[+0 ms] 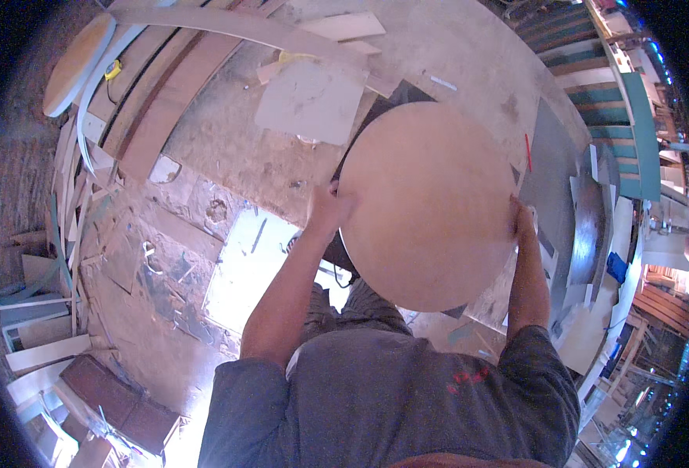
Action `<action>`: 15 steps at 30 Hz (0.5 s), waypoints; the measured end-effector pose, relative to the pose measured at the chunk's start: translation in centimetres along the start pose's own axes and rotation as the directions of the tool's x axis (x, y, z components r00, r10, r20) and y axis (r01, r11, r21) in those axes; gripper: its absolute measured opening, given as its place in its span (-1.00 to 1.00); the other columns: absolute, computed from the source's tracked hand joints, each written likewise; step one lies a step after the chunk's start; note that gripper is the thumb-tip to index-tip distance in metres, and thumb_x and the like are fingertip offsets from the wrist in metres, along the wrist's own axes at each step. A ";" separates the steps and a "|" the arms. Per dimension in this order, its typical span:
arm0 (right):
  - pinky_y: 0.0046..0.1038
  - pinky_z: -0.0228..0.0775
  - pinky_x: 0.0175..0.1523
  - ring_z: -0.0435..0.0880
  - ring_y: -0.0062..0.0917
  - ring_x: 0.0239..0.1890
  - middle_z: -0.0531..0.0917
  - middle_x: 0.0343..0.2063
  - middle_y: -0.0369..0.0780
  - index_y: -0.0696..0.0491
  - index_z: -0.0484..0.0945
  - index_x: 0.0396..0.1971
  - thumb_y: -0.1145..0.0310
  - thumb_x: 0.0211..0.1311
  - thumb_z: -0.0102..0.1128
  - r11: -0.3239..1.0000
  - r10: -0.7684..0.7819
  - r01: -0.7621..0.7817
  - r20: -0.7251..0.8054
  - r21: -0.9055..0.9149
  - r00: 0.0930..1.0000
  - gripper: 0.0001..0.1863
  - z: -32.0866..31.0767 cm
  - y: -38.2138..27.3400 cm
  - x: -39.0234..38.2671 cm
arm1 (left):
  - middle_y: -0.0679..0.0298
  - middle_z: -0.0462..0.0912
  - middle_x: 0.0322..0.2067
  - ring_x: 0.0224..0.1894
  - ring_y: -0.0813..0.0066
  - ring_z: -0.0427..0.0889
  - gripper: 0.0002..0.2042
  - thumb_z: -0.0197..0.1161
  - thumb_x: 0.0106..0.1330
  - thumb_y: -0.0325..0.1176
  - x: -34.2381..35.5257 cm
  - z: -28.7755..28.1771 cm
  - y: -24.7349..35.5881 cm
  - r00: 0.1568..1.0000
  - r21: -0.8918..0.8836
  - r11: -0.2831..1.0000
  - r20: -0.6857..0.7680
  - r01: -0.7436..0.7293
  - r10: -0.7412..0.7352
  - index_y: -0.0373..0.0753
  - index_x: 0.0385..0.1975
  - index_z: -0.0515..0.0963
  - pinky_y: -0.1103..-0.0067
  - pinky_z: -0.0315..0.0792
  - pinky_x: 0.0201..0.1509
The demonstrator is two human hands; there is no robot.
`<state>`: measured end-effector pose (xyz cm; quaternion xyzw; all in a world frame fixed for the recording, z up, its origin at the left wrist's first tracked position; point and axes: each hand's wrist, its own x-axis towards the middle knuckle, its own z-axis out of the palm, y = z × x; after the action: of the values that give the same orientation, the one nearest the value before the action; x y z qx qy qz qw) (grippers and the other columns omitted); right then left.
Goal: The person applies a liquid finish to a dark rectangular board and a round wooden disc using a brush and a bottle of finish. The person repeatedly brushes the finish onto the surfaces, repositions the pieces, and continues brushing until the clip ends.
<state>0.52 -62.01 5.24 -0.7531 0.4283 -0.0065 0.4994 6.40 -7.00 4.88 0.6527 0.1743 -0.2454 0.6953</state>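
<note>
A large round wooden board (pixel 426 204), light tan and smooth, is held up in front of me above the floor. My left hand (pixel 325 207) grips its left edge, fingers curled over the rim. My right hand (pixel 522 218) holds the right edge opposite. Both forearms reach up from my grey shirt at the lower edge. A dark panel (pixel 395 97) shows behind the board's upper left rim.
Long wooden planks (pixel 169 93) and a round padded disc (pixel 75 62) lie at the upper left. A pale square sheet (pixel 309 101) rests on the dusty floor. Offcuts pile at the left (pixel 48 312). Grey and teal boards (pixel 594 156) lean at the right.
</note>
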 end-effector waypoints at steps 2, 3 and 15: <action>-0.27 0.57 -0.02 0.74 -0.33 -0.20 0.74 -0.15 -0.12 0.27 0.67 -0.05 -0.08 0.26 0.37 1.000 -0.013 0.013 0.017 -0.009 1.000 -0.37 -0.8 1.3 0.3 | 0.11 0.77 -0.14 -0.22 0.45 0.76 -0.60 0.47 0.20 -0.40 0.5 0.2 -0.4 1.000 0.002 1.000 0.015 0.007 -0.007 -0.46 0.01 0.65 0.49 0.63 -0.12; -0.27 0.56 0.01 0.73 -0.32 -0.17 0.74 -0.13 -0.12 0.26 0.66 -0.02 -0.08 0.27 0.35 1.000 -0.005 0.006 0.022 -0.025 1.000 -0.37 -1.2 1.5 0.9 | 0.10 0.77 -0.13 -0.21 0.44 0.76 -0.60 0.47 0.20 -0.41 0.5 0.1 0.4 1.000 0.051 0.999 0.009 0.012 -0.012 -0.47 0.01 0.64 0.50 0.62 -0.12; -0.24 0.47 0.25 0.71 -0.26 0.04 0.70 0.06 -0.09 0.26 0.53 0.20 -0.09 0.35 0.25 0.971 0.200 -0.222 0.199 0.093 0.959 -0.29 -0.5 1.0 4.4 | 0.02 0.77 -0.18 -0.26 0.39 0.77 -0.55 0.51 0.21 -0.38 0.7 -0.2 2.2 0.999 0.120 0.993 0.043 0.006 -0.012 -0.57 0.00 0.62 0.52 0.65 -0.14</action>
<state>2.40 -65.40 2.91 -0.6704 0.4561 0.0933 0.5778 8.24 -6.81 6.22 0.6868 0.1470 -0.2726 0.6576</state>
